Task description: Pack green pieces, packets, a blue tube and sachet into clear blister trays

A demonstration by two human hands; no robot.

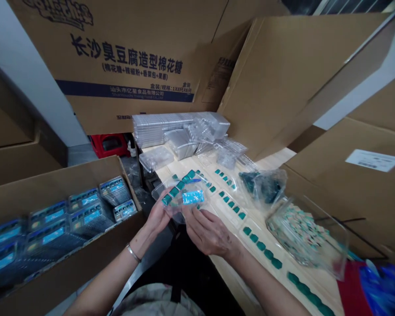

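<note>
A clear plastic case (176, 205) is held up over the table's near edge. Along its left part runs a row of dark green pieces (174, 192), and a light blue patterned packet or label (192, 197) shows at its right. My left hand (158, 213) grips the case by its lower left edge, thumb beside the green row. The fingers of my right hand (206, 229) are bent together at the case's lower right edge, just below the blue piece. Their tips are partly hidden.
Rows of green pieces in clear trays (261, 245) run along the table. Behind are stacked clear plastic shells (164, 125). At right stand a bag of green pieces (265, 184) and a clear bin of small packets (344, 245). An open carton (85, 173) at left holds packed cases.
</note>
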